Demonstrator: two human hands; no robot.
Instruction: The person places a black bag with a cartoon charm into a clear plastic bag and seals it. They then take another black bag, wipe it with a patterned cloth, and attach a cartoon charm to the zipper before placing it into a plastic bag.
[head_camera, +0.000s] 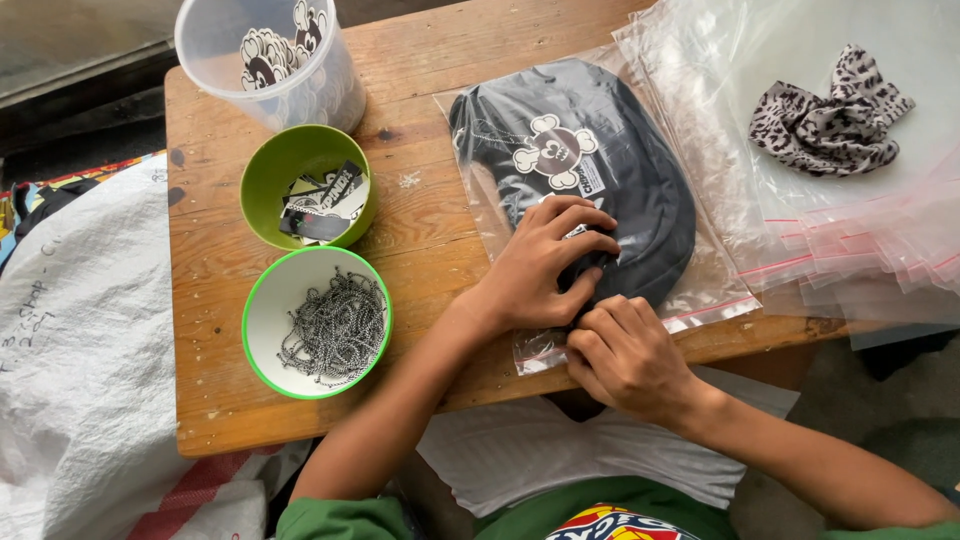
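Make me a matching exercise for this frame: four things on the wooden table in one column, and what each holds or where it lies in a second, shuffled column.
Things:
1. Green bowl
2. White bowl with green rim
3. Clear tub
4. Spotted cloth

Places or contents:
A. lies on the stack of clear zip bags
B. holds thin metal chains
C. holds black and white labels
D. holds white skull-shaped cutouts, at the table's far left corner

Pairs: 1-C, 2-B, 3-D, 4-A
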